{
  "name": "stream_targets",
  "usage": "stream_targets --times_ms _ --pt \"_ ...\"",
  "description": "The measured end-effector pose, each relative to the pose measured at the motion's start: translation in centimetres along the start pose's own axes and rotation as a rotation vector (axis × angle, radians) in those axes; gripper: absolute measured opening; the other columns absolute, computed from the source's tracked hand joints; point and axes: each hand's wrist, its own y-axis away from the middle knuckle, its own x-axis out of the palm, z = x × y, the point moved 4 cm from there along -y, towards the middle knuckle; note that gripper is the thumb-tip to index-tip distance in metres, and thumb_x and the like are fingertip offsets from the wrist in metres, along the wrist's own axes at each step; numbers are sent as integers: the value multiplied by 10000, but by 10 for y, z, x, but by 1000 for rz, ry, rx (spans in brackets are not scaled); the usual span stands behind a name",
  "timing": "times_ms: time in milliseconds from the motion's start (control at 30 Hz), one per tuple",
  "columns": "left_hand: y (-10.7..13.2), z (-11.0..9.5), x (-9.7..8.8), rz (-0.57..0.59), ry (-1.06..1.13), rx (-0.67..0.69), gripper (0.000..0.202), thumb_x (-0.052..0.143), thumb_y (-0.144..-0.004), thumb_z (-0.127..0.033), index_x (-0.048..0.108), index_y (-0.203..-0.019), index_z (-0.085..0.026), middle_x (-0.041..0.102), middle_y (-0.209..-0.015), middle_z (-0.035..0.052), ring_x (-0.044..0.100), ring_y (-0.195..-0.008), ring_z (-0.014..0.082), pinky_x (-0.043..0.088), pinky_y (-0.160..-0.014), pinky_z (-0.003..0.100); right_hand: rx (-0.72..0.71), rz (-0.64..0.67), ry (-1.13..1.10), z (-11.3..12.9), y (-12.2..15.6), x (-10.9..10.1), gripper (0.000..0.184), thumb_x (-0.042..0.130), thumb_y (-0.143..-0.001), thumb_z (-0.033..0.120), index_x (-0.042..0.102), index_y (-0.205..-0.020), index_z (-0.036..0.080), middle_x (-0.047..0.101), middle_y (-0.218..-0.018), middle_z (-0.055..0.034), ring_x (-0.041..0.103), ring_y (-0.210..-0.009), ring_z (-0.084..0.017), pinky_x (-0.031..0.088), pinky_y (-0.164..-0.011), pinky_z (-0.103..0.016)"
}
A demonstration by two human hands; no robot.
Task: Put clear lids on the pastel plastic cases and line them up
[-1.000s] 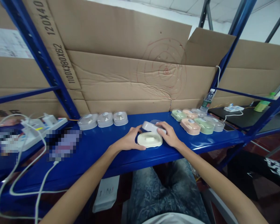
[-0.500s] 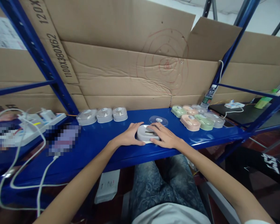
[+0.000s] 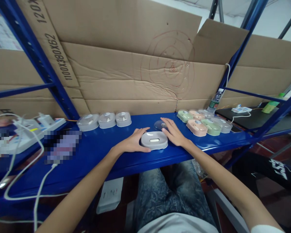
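The left hand's [image 3: 133, 143] fingers are curling loosely against the left end of a white case [image 3: 154, 140], which is lying flat near the front edge of the blue shelf [image 3: 99, 155]. The right hand [image 3: 173, 133] is spreading its fingers wide, palm down, touching the case's right end, its fingertips reaching onto a clear lid [image 3: 159, 125] just behind. Grey cases [image 3: 104, 119] are sitting further left, pastel cases [image 3: 203, 123] further right.
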Motion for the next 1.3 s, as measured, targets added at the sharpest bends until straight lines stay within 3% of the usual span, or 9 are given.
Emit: stream_targets --times_ms 133,200,267,433,500,700,833,967,1300 --pt "-1 4 1 -9 11 -2 1155 862 -711 -616 301 -1649 -243 460 -1565 166 411 -1438 417 330 -1219 583 181 166 146 -40 -12 9 713 364 -1069 658 338 -1665 268 276 -1738 -159 210 -1620 -372 250 -1263 -653" --pt "-2 6 2 -20 29 -6 1166 873 -696 -618 309 -1648 -250 491 -1524 160 435 -1419 416 338 -1214 576 174 252 174 -50 -13 15 712 410 -1058 653 349 -1661 280 314 -1730 -136 213 -1619 -381 268 -1256 -652" --pt "-2 7 3 -26 46 -14 1178 880 -685 -621 311 -1649 -255 514 -1482 156 450 -1409 414 340 -1213 571 138 240 172 -52 -13 15 686 413 -1068 615 369 -1654 261 369 -1706 -130 237 -1611 -374 282 -1258 -633" --pt "-3 10 4 8 99 -27 1236 896 -680 -610 252 -1673 -253 518 -1453 163 446 -1425 396 312 -1233 571 63 -51 -55 -23 -8 -9 604 418 -1086 557 434 -1620 275 558 -1546 -139 508 -1442 -308 408 -1204 -572" --pt "-4 11 4 14 122 -1 1220 889 -699 -610 239 -1677 -278 512 -1487 151 433 -1445 396 298 -1240 580 -8 -99 -123 1 -1 -18 561 432 -1093 533 453 -1606 306 557 -1540 -119 513 -1436 -288 411 -1210 -559" --pt "-6 19 4 48 162 -9 1305 904 -667 -632 176 -1696 -295 460 -1595 159 344 -1525 441 273 -1242 610 -229 161 37 63 25 -10 565 472 -1091 510 444 -1614 299 384 -1668 -156 388 -1538 -326 398 -1212 -585" --pt "-5 18 3 51 188 17 1262 899 -679 -640 209 -1685 -316 488 -1571 159 315 -1545 440 258 -1241 637 -273 195 136 68 31 -3 551 488 -1088 496 466 -1601 295 441 -1628 -173 347 -1557 -346 384 -1200 -628" --pt "-4 14 2 51 201 38 1171 897 -702 -604 277 -1650 -309 465 -1549 150 402 -1499 397 312 -1241 590 -263 166 88 61 32 -1 546 492 -1089 487 476 -1595 283 403 -1646 -178 336 -1561 -325 387 -1210 -595" --pt "-3 12 1 57 177 35 1022 889 -719 -582 376 -1569 -341 446 -1547 126 425 -1486 380 346 -1229 591 -245 202 -3 56 28 -1 548 510 -1082 488 472 -1599 309 430 -1642 -144 353 -1549 -311 351 -1234 -585"
